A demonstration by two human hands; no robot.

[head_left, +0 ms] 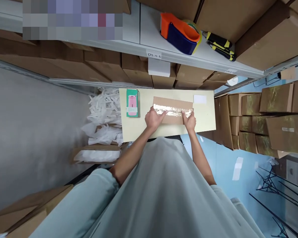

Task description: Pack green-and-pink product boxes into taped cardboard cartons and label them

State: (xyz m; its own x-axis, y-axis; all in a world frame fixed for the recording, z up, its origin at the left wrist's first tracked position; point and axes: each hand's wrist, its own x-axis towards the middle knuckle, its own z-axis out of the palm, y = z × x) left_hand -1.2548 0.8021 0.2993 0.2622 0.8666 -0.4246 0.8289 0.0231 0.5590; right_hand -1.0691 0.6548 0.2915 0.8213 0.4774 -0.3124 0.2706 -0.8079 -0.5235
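A small brown cardboard box (173, 119) lies on the pale yellow table (144, 130), with a strip of shiny clear tape (173, 109) running along its top. My left hand (154, 119) grips the box's left end, its thumb resting on top near the tape. At the right end, my right hand (189, 122) holds the box with its thumb also on the tape. Left of the box is a green box with a pink picture (132, 103). A white slip (200, 99) lies at the table's far right.
Above the table's back edge, a shelf (149, 41) holds an orange and blue tape dispenser (180, 33) and yellow-black cutters (221, 45). White shredded packing paper (105, 109) is heaped to the left. Stacked cartons (253, 112) stand at the right.
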